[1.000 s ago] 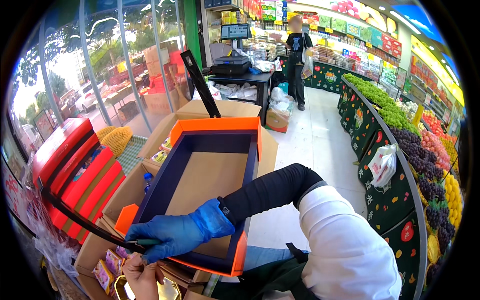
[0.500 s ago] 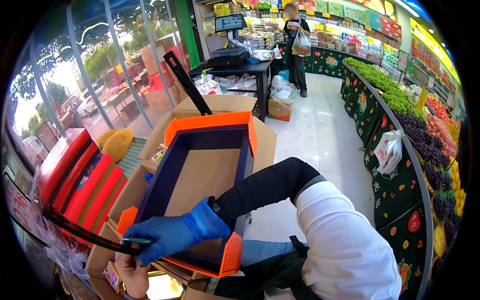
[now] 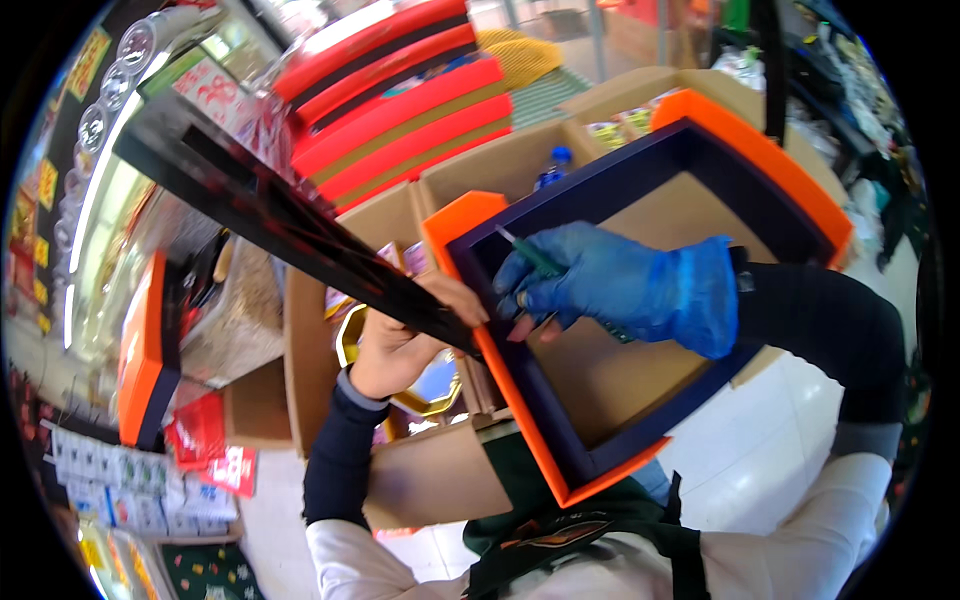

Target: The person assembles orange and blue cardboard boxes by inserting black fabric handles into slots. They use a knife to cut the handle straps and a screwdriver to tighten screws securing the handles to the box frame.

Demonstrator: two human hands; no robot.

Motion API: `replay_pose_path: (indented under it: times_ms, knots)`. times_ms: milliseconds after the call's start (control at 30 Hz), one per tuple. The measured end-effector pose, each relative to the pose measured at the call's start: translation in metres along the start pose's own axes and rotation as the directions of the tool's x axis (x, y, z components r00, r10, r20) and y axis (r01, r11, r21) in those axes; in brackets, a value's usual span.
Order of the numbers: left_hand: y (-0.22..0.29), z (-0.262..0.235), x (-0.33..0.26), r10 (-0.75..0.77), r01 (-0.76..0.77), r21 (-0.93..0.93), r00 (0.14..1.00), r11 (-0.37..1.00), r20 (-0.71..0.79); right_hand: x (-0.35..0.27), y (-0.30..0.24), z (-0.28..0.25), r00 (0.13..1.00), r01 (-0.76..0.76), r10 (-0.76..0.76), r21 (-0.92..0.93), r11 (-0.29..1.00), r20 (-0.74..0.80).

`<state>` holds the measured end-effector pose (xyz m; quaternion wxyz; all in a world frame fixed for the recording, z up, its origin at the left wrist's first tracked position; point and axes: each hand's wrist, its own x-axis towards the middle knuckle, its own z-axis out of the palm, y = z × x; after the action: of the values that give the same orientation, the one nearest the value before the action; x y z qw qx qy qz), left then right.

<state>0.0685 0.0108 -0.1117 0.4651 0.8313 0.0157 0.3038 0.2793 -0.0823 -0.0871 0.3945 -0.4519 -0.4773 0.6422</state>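
Observation:
My left hand (image 3: pixel 405 335), bare, is closed round the lower end of a black slotted strap (image 3: pixel 290 220) beside an orange-edged, dark-walled box tray (image 3: pixel 590 200). The strap slants up and away to the left, blurred. A second black strap (image 3: pixel 774 70) stands at the tray's far end. In a blue glove, my right hand (image 3: pixel 620 285) is closed on a slim green-handled tool (image 3: pixel 538 257) with a pale, pointed tip. It is over the tray's brown bottom; whether the tool is a knife or a screwdriver cannot be told. Bare fingertips show under the glove.
Beneath the tray, an open carton (image 3: pixel 500 165) holds packets, a blue-capped bottle (image 3: pixel 556 167) and a gold-rimmed octagonal piece (image 3: pixel 430 398). Red boxes (image 3: pixel 400 110) are stacked beyond it. Another orange-edged box (image 3: pixel 143 350) stands on the left, near hanging packets (image 3: pixel 120 470).
The view has swung left and down. My right hand has drawn back from the near strap to over the tray, keeping the green tool. My left hand now shows closed on the strap, which is raised.

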Motion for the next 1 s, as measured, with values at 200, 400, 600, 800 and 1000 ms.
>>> replay_pose_path:
  times_ms: [200,400,600,800,1000]
  knots:
    - [0.000,0.005,-0.011,-0.152,0.124,-0.153,0.970,0.980,-0.187,0.010,-0.014,0.003,0.992,0.051,-0.051,0.006,0.999,0.113]
    - [-0.009,0.000,-0.011,0.006,0.006,0.082,0.989,0.997,-0.150,0.017,0.003,0.002,0.985,0.076,-0.086,0.069,0.995,0.148]
    - [-0.012,0.009,-0.011,-0.019,0.026,0.030,0.974,0.999,-0.225,0.017,-0.004,0.001,0.962,0.180,-0.179,0.013,0.984,0.208]
    - [-0.015,0.006,-0.011,-0.018,0.035,0.069,0.971,0.997,-0.237,0.030,0.011,0.000,0.925,0.286,-0.281,0.017,0.958,0.254]
    - [-0.015,0.008,-0.009,-0.008,0.033,0.105,0.975,0.994,-0.224,0.034,0.021,0.003,0.935,0.240,-0.263,0.122,0.963,0.237]
